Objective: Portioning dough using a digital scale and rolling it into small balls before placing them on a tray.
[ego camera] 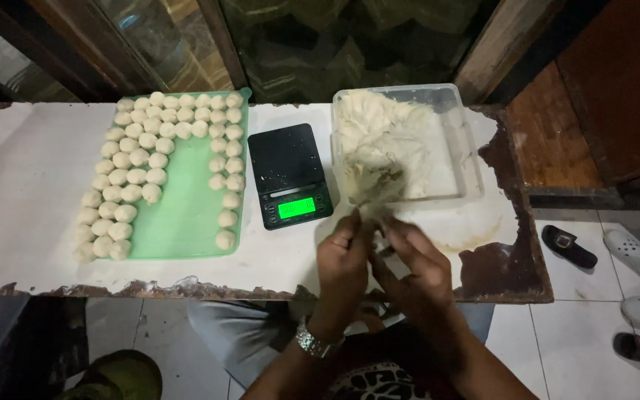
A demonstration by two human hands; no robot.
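Note:
My left hand [342, 259] and my right hand [412, 267] meet at the table's front edge, both gripping a stretched piece of pale dough [370, 189]. The strand runs up from my fingers into the mass of dough in a clear plastic tub [468, 141] just beyond them. A flat whitish piece shows between my hands; what it is I cannot tell. A metal watch sits on my left wrist. Left of the tub stands a small black scale [289, 174] with a lit green display.
A green tray [187, 215] at the left holds several rows of small dough balls [131, 178]. The white tabletop [31, 185] has chipped, rusty edges. Sandals [570, 247] lie on the tiled floor at the right.

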